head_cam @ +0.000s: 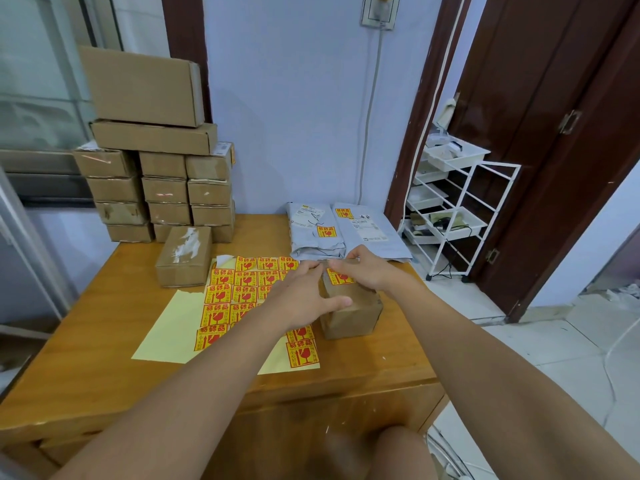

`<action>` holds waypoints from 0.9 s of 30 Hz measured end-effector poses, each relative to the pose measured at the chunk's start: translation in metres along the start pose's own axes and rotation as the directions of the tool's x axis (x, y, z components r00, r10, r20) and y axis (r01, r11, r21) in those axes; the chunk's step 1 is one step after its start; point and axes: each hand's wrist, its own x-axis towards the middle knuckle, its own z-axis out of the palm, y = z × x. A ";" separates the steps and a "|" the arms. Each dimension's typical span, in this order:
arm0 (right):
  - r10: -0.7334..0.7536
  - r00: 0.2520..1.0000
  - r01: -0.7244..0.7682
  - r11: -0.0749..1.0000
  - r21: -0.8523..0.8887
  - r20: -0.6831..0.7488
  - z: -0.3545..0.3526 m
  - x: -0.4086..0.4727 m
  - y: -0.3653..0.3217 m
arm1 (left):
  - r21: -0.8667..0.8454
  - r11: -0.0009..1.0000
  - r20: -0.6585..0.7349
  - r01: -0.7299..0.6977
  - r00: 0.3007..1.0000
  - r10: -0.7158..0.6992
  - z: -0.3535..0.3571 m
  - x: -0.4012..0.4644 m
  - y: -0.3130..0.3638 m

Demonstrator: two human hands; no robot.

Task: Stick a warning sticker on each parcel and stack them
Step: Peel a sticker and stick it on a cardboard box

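On the wooden table [104, 358], a small cardboard parcel [349, 315] is sitting just right of the sticker sheet [228, 299]. Both hands are lying on its top: the left hand [304, 299] with fingers fairly straight, pressing; the right hand [360, 268] is flattening a yellow-and-red warning sticker [337, 278] reading 易碎品. Behind, 2 grey mailer bags [343, 233] are carrying the same label. Another box [183, 256] is resting left of the sheet.

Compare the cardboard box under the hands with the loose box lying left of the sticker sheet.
The box under the hands has a red-and-yellow sticker on top; the loose box shows only torn white label scraps. The first is touched by the left hand and right hand; the second lies untouched. Both are brown cardboard on the table.
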 end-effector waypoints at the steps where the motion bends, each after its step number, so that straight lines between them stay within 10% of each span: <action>1: 0.008 1.000 -0.008 1.000 -0.005 0.006 0.002 -0.002 -0.002 | -0.004 1.000 -0.003 -0.004 1.000 0.004 0.000 0.000 0.000; 27: -0.141 0.987 0.114 0.950 0.292 0.072 0.002 -0.039 0.033 | 0.004 1.000 -0.049 -0.017 0.999 0.017 -0.001 -0.004 -0.003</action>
